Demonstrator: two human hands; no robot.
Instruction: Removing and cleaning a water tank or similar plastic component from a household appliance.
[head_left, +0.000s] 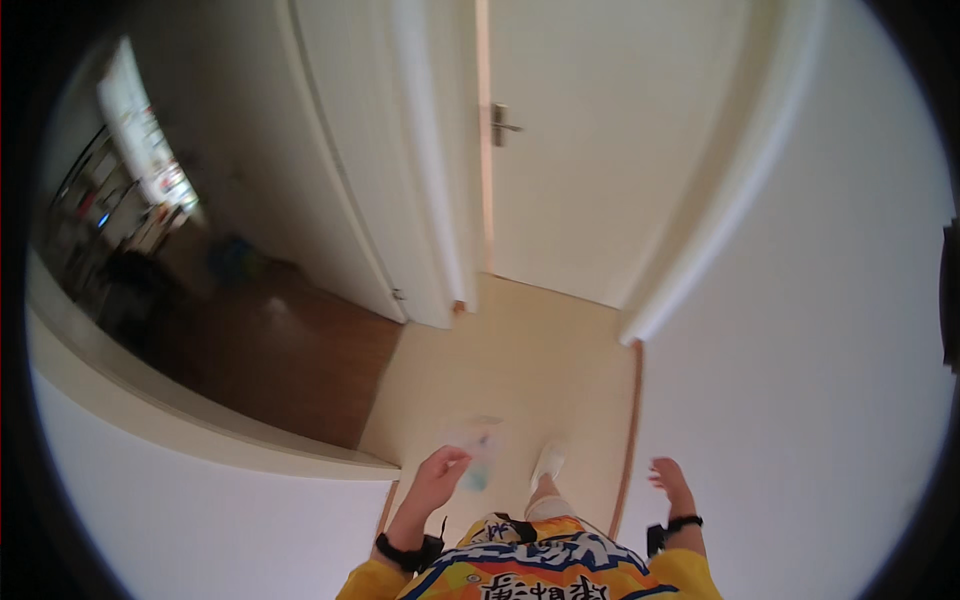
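My left hand (441, 474) is in front of my body at the lower middle, with a thin, see-through plastic item (477, 454) hanging at its fingertips. That item is blurred and has a greenish patch; it looks like a bag or wrapper. Over on the other side, my right hand (667, 480) hangs beside the white wall with curled fingers and nothing visible in it. Both wrists carry black straps with small devices. A white shoe (548, 463) stands on the pale floor between the hands.
Ahead is a cream door (600, 150) with a metal handle (504, 126). To the left, an open doorway leads to a dim room with a brown wooden floor (300, 360) and cluttered furniture. White walls (810, 360) flank the narrow passage.
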